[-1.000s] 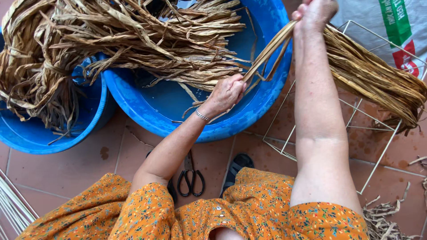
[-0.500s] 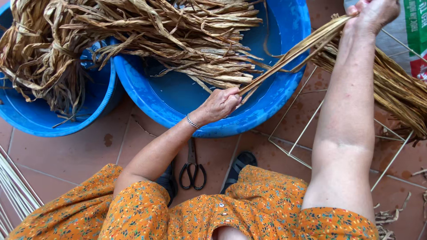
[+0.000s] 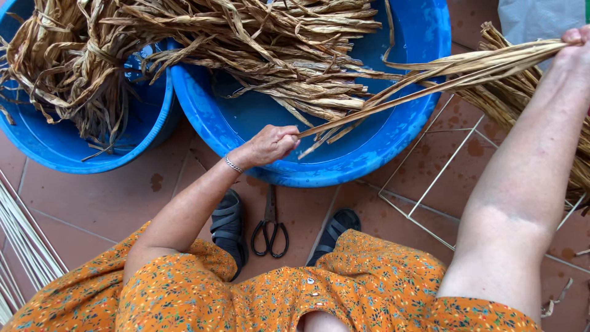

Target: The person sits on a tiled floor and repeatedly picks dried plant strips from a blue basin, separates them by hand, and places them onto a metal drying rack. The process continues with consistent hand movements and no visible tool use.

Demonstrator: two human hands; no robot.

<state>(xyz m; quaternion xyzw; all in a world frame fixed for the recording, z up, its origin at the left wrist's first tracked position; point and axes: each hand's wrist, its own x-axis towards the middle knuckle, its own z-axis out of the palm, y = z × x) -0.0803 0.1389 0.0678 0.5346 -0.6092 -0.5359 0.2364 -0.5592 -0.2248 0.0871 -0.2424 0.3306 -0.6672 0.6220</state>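
Dried straw-coloured strips (image 3: 430,80) stretch taut over the blue basin (image 3: 393,147) rim: left hand (image 3: 270,144) pinches the lower ends closed, right hand (image 3: 574,46) grips the top. Judged mid-straightening; next calls for steady tension.

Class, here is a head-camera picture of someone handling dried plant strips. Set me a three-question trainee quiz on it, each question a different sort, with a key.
1. True or false: the left hand and the right hand hold opposite ends of one bundle of dried strips.
2. What lies on the tiled floor between the two sandals?
A. scissors
B. a knife
C. a brush
3. Fill in: the bundle is stretched above the rim of the larger ____ basin.

Key
1. True
2. A, the scissors, between the left sandal and right sandal
3. blue
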